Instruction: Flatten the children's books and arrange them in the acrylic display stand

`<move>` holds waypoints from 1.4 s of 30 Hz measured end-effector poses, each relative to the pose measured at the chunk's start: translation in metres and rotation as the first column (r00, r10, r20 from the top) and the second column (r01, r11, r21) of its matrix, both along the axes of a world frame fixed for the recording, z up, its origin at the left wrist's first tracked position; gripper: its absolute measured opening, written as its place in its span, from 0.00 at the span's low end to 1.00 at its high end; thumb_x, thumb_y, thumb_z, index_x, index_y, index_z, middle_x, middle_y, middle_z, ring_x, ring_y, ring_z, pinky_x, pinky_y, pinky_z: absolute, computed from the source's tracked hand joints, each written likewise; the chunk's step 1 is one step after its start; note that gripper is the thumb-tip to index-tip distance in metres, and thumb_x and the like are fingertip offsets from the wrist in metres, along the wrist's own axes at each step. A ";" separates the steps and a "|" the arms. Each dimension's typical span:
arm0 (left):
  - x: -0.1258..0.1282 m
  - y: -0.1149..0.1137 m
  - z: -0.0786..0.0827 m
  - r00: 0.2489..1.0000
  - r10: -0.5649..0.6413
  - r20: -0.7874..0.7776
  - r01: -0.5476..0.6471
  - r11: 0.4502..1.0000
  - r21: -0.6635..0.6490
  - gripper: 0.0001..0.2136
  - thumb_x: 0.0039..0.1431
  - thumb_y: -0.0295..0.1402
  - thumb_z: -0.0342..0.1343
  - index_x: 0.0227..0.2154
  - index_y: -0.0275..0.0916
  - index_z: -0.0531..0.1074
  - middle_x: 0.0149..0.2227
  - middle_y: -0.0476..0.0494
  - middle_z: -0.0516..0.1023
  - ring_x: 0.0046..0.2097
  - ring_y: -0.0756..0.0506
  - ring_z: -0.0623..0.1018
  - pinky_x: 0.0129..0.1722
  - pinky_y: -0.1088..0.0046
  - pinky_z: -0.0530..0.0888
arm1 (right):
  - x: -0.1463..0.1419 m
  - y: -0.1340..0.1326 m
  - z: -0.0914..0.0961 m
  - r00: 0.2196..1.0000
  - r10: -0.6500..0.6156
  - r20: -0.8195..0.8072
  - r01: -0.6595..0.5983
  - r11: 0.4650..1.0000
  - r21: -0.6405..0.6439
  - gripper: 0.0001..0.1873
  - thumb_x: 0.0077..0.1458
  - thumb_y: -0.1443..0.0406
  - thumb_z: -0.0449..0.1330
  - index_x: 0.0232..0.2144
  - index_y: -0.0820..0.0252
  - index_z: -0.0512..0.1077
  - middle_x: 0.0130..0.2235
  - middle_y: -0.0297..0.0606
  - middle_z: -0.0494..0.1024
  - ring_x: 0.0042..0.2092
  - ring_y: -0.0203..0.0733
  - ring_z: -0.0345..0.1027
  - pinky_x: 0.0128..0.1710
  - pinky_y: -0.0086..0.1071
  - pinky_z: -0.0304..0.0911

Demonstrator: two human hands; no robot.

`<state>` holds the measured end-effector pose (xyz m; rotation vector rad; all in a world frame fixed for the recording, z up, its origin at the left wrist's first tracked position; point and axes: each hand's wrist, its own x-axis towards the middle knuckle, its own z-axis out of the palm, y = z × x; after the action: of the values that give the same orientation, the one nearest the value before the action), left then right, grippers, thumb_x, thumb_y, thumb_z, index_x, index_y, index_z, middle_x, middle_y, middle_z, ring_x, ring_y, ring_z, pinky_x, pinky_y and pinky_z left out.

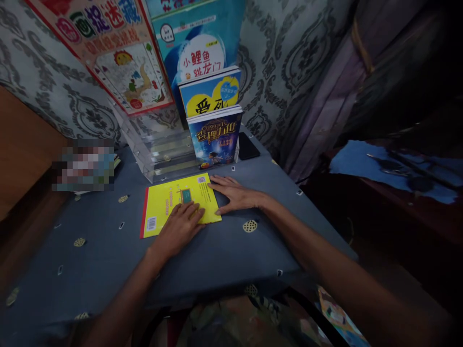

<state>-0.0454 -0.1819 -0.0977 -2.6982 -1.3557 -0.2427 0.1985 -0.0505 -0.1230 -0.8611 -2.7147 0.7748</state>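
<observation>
A yellow book (168,200) with a red spine lies face down on the blue table (108,255). My left hand (181,229) rests flat on its lower right part, fingers stretched out. My right hand (237,194) lies open at the book's right edge, fingertips touching it. Just behind the book stands a clear acrylic rack (162,154) holding a dark blue book (215,137), with a blue and yellow book (210,91) behind that.
Two larger picture books (119,53) lean against the patterned wall. A black phone (248,145) lies right of the rack. A blurred-out object (85,164) sits at the table's left. A curtain and a dark bench with blue cloth (390,168) are to the right.
</observation>
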 end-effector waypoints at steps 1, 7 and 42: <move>-0.001 -0.002 -0.002 1.000 0.015 -0.014 -0.015 1.000 0.006 0.17 0.70 0.39 0.53 0.57 0.38 0.70 0.57 0.33 0.76 0.61 0.35 0.74 0.58 0.49 0.73 | -0.001 -0.001 0.001 1.000 -0.008 0.004 0.008 1.000 0.005 0.58 0.50 0.37 0.64 0.73 0.56 0.50 0.75 0.49 0.44 0.75 0.59 0.33 0.73 0.57 0.32; -0.004 -0.006 -0.013 0.996 0.027 -0.080 -0.023 0.998 0.052 0.18 0.72 0.38 0.49 0.60 0.38 0.69 0.60 0.33 0.75 0.63 0.36 0.72 0.60 0.49 0.71 | -0.014 -0.009 -0.001 0.998 -0.066 -0.003 0.066 0.996 0.067 0.50 0.56 0.43 0.63 0.71 0.58 0.54 0.73 0.51 0.51 0.75 0.58 0.39 0.72 0.58 0.35; -0.010 0.006 -0.012 0.995 -0.057 -0.087 0.072 0.980 0.188 0.09 0.71 0.26 0.45 0.48 0.37 0.68 0.46 0.36 0.81 0.52 0.41 0.81 0.51 0.62 0.80 | -0.040 -0.002 0.005 0.989 -0.148 0.014 0.142 0.969 0.205 0.34 0.66 0.52 0.55 0.68 0.61 0.61 0.71 0.51 0.59 0.73 0.55 0.48 0.70 0.54 0.45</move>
<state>-0.0549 -0.1761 -0.1097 -2.5661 -1.1606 -0.2517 0.1587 -0.0524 -0.1175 -1.0145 -2.6601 0.4493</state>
